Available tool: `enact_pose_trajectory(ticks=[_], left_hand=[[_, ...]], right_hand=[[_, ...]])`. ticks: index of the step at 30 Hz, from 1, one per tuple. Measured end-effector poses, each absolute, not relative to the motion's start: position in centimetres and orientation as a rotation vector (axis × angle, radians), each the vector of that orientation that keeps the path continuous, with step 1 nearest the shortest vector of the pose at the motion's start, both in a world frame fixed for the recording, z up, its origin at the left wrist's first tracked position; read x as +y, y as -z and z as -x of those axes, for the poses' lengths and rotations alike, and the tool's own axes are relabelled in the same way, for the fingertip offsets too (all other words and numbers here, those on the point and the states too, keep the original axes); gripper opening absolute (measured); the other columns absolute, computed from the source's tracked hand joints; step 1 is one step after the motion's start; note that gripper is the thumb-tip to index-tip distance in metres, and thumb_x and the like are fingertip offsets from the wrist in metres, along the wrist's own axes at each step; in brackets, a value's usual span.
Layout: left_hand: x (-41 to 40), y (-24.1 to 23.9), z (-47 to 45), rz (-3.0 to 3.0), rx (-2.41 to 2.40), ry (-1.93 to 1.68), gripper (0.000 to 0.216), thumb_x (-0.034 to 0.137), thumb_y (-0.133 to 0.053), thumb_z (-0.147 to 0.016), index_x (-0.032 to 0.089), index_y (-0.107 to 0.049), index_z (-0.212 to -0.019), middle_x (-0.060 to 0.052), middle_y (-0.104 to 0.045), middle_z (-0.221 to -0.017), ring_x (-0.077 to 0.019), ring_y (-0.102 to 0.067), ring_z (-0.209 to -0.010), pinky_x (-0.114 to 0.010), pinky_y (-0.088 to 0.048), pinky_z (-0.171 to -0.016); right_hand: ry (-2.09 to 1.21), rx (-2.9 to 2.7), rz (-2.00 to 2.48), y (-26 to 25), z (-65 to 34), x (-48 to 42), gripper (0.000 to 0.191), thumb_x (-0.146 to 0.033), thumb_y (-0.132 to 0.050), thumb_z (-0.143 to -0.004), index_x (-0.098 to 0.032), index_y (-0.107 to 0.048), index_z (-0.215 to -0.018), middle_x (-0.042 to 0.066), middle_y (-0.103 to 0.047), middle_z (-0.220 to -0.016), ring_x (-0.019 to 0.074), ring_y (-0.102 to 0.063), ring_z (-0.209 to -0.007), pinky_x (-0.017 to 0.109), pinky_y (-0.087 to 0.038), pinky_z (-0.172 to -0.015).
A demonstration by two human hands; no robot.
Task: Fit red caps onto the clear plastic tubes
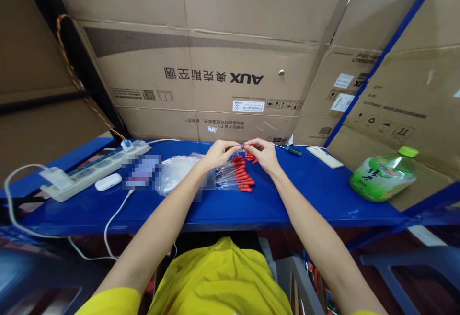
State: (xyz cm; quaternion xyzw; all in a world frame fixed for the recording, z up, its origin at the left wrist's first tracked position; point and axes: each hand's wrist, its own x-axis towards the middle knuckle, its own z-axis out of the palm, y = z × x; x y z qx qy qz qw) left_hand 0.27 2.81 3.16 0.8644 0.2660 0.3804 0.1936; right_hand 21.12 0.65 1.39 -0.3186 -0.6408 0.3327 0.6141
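Note:
My left hand is closed in a pinch above the blue table; what its fingertips hold is too small to make out. Opposite it, almost fingertip to fingertip, my right hand pinches a small red piece. Just below the hands lies a row of thin, pale shafts with red handle-like ends, the red ends toward the right. Several loose red pieces are under my right hand. Clear plastic bags lie beside my left forearm, partly beneath the row.
A green-handled screwdriver and a white flat case lie to the right. Farther right is a green-labelled bottle. On the left are a power strip, a white mouse-shaped object and a blurred phone with its cable. Cardboard stands behind.

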Motion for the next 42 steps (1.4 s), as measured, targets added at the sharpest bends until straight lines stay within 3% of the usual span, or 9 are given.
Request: enact_pose_trajectory(ticks=[12, 19, 28, 32, 42], left_hand=[[3.4, -2.7, -0.1, -2.589, 0.832, -1.019, 0.043, 0.044, -0.049, -0.105, 0.018, -0.082, -0.106, -0.004, -0.077, -0.082, -0.0151, -0.061, -0.067, -0.025, -0.035, -0.061], [3.1, -2.8, -0.3, -2.652, 0.840, -1.026, 0.041, 0.042, -0.045, -0.106, 0.020, -0.080, -0.106, -0.007, -0.080, -0.094, -0.0192, -0.069, -0.079, -0.027, -0.041, -0.068], [3.9, -2.2, 0.4, -2.626, 0.898, -1.001, 0.047, 0.049, -0.039, -0.109, 0.021, -0.076, -0.107, -0.005, -0.079, -0.096, -0.0193, -0.070, -0.086, -0.028, -0.045, -0.077], [4.4, -2.2, 0.8, -2.595, 0.825, -0.976, 0.047, 0.047, -0.039, -0.108, 0.018, -0.074, -0.101, -0.005, -0.077, -0.090, -0.0183, -0.067, -0.079, -0.027, -0.045, -0.075], [4.0, -2.8, 0.7, -2.591, 0.761, -1.040, 0.042, 0.041, -0.043, -0.107, 0.016, -0.073, -0.094, -0.004, -0.073, -0.081, -0.0151, -0.060, -0.069, -0.026, -0.040, -0.070]], right_hand=[[-0.768, -1.505, 0.803, -0.9, -21.3, 0.8, 0.031, -0.050, -0.089, -0.070, -0.023, -0.081, -0.085, 0.005, -0.080, -0.080, 0.0245, -0.077, -0.076, 0.039, -0.062, -0.078], [-0.807, -1.524, 0.809, -0.8, -21.5, 1.0, 0.033, -0.050, -0.090, -0.070, -0.023, -0.082, -0.087, 0.005, -0.081, -0.082, 0.0255, -0.078, -0.077, 0.036, -0.062, -0.070], [-0.889, -1.494, 0.810, -1.2, -22.4, 1.5, 0.041, -0.057, -0.087, -0.073, -0.022, -0.079, -0.092, 0.003, -0.079, -0.078, 0.0200, -0.076, -0.072, 0.034, -0.063, -0.075], [-0.897, -1.455, 0.809, -1.4, -23.1, 1.6, 0.045, -0.055, -0.089, -0.070, -0.022, -0.078, -0.098, 0.005, -0.081, -0.086, 0.0229, -0.079, -0.079, 0.036, -0.064, -0.079], [-0.925, -1.416, 0.778, -1.3, -22.7, 1.4, 0.039, -0.052, -0.093, -0.066, -0.022, -0.080, -0.087, 0.006, -0.081, -0.081, 0.0291, -0.080, -0.079, 0.044, -0.066, -0.081]])
